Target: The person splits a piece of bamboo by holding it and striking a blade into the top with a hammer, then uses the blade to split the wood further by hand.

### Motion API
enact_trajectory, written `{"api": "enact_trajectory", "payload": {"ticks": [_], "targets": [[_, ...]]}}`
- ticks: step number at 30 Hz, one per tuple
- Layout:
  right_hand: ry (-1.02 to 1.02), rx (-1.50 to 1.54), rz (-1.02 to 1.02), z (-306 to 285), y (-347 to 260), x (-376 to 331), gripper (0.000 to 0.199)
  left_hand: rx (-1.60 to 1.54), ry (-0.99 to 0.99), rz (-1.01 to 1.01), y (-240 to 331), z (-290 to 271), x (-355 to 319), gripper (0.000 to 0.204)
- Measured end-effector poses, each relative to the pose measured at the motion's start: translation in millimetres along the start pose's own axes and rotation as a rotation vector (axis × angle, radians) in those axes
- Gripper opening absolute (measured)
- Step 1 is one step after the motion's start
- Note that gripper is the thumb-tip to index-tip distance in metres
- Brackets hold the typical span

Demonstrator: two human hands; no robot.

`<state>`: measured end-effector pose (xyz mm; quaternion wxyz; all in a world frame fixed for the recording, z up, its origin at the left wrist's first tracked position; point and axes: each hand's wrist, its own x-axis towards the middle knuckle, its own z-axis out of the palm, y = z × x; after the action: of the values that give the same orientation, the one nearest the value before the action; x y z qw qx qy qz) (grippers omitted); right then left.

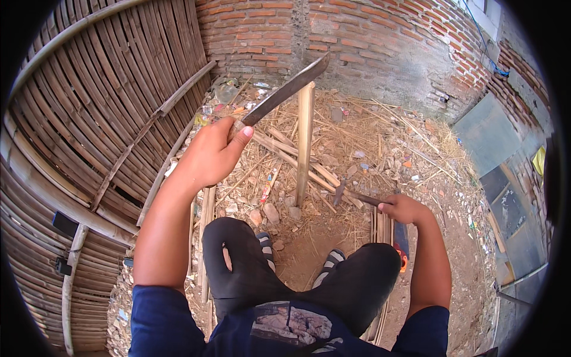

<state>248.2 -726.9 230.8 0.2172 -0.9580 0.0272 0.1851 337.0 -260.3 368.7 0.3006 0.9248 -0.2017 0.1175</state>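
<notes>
My left hand is closed around the handle of a machete, its long dark blade slanting up to the right. The blade passes close to the top of an upright pale wooden stake; I cannot tell whether they touch. My right hand grips the end of a hammer, held low at the right. The hammer's metal head points left, beside the foot of the stake. Behind the stake, several wooden sticks lie crossed on the ground.
A bamboo slat wall closes the left side, and a brick wall stands ahead. Straw, stones and litter cover the ground. Split strips and an orange-handled tool lie by my right knee. Grey panels lean at the right.
</notes>
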Motion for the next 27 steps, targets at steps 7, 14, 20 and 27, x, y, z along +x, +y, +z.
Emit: {"api": "enact_trajectory", "payload": {"ticks": [7,14,20,27], "targets": [[0.368,0.619,-0.12,-42,-57,-116,0.036,0.045,-0.002,0.053,11,9,0,0.056],[0.722,0.375,-0.162,-83,-105,-122,0.042,0.078,-0.002,0.051,22,4,-11,0.053],[1.179,0.052,-0.399,-132,-164,-123,0.043,0.097,0.045,0.155,10,1,-8,0.055],[0.951,-0.249,-0.339,-122,-185,-92,0.041,0.101,-0.035,0.048,26,-11,-13,0.051]]}}
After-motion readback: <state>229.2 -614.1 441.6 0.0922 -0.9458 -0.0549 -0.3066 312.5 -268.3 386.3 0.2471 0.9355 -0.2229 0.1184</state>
